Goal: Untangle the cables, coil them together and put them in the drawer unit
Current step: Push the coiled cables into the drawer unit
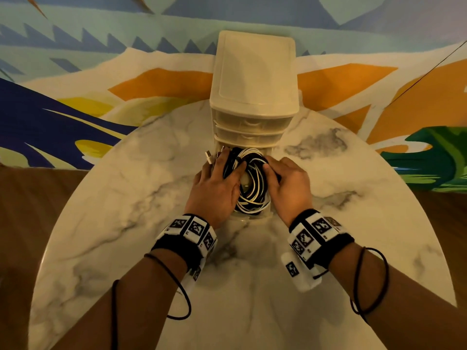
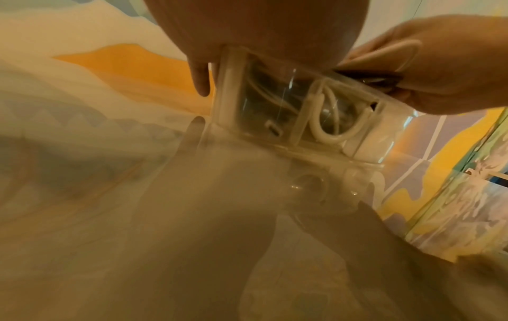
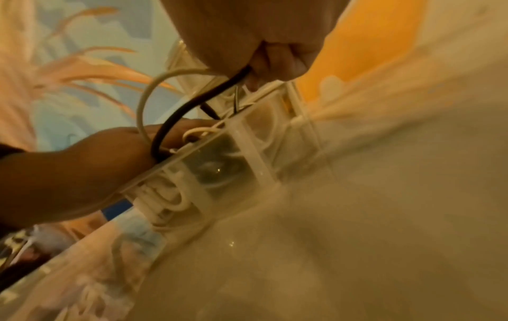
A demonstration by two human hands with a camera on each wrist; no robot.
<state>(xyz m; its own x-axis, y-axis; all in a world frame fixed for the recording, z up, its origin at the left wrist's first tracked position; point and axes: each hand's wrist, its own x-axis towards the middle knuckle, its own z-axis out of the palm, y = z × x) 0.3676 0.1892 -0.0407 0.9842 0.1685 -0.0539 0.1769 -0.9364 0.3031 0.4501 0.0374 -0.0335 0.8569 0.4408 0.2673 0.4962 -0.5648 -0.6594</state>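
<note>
Round marble-patterned table (image 1: 106,223), white with grey veins, glossy enough to mirror colours in both wrist views; behind it a painted mural wall (image 1: 75,59) in pale blue, navy, orange, yellow and cream, with a row of blue zigzag points near the top and green leaf shapes at the right; brown wood floor (image 1: 30,198) on either side; warm, dim, yellowish light throughout.

We seem to be in a decorated lounge or café-like room rather than a workshop: a round marble-patterned table (image 1: 353,223) stands on a wood floor (image 1: 38,198) against a wall painted with a bright mural (image 1: 75,102).
</note>
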